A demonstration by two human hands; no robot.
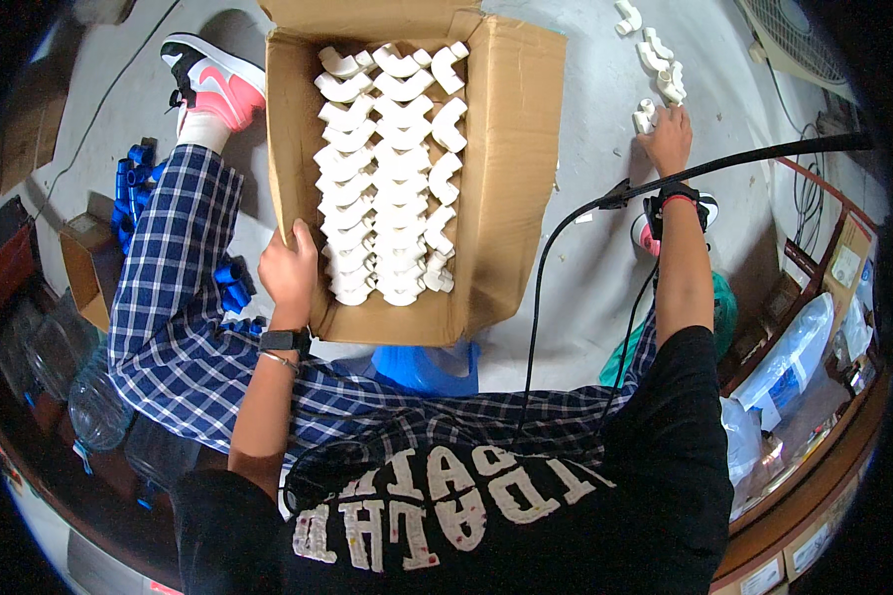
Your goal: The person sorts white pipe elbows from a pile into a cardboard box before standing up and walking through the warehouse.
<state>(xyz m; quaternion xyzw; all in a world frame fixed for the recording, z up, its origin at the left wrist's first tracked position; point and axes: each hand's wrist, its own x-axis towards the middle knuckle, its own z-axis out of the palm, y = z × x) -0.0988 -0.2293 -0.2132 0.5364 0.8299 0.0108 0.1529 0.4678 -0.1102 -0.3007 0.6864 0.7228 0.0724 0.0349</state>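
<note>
In the middle stands an open cardboard box (513,178), with rows of white plastic pipe elbows (402,171) laid inside it. My left hand (289,264) grips the box's left side wall near its lower corner, thumb over the edge. My right hand (668,141) reaches out to the floor at the upper right, its fingers at a white pipe fitting (645,117). Whether the fingers have closed on that fitting cannot be told. Several more white pipe fittings (670,85) lie on the floor in a loose line just beyond this hand.
Blue pipe fittings (130,186) lie left of my leg, near a small cardboard box (89,268). A blue plastic object (424,372) sits below the large box. A black cable (543,275) arches before my right arm. A fan (796,37) stands upper right.
</note>
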